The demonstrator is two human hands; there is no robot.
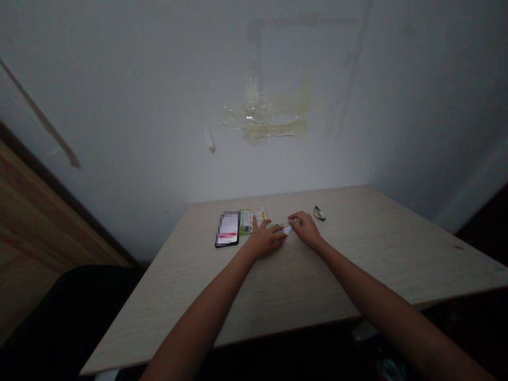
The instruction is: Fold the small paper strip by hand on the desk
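My left hand (264,241) rests low over the table with its fingers spread. Its fingertips lie on a small piece of printed paper (286,229), green and yellow with a white part showing. On the other side, my right hand (306,227) has its thumb and fingers closed on the right end of that paper. Just beyond the left fingers is a flat printed sheet or packet (246,218) in green, white and yellow, partly covered by the hand. Whether it joins the small paper, I cannot tell.
A phone (228,233) with a lit screen lies left of the printed packet. Right of my right hand sits a small crumpled scrap (319,214). The pale wooden table (182,286) meets a wall with old tape (273,124). A dark chair-like shape (79,312) stands at left.
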